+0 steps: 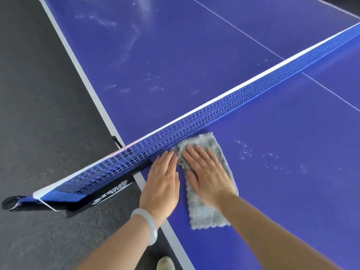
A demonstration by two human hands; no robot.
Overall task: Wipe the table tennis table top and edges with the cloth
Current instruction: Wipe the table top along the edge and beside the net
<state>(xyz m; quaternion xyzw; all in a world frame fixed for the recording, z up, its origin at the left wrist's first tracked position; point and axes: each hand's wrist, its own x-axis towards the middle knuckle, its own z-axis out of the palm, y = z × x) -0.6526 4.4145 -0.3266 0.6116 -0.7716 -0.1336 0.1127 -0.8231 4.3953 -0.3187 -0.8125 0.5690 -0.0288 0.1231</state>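
A blue table tennis table (282, 182) with white edge lines fills most of the view. A grey fluffy cloth (204, 213) lies flat on its near half, close to the side edge and touching the foot of the net. My right hand (206, 172) presses flat on the cloth with straight fingers. Beside it, my left hand (161, 184) lies flat on the bare table top, its fingertips at the cloth's left border near the net. White dusty smears show on the far half and specks to the right of the cloth.
The blue net (224, 106) with its white top band runs diagonally across the table. Its black clamp post (81, 199) sticks out over the side edge at the lower left. Dark grey floor (39, 114) lies to the left. A shoe (165, 264) shows at the bottom.
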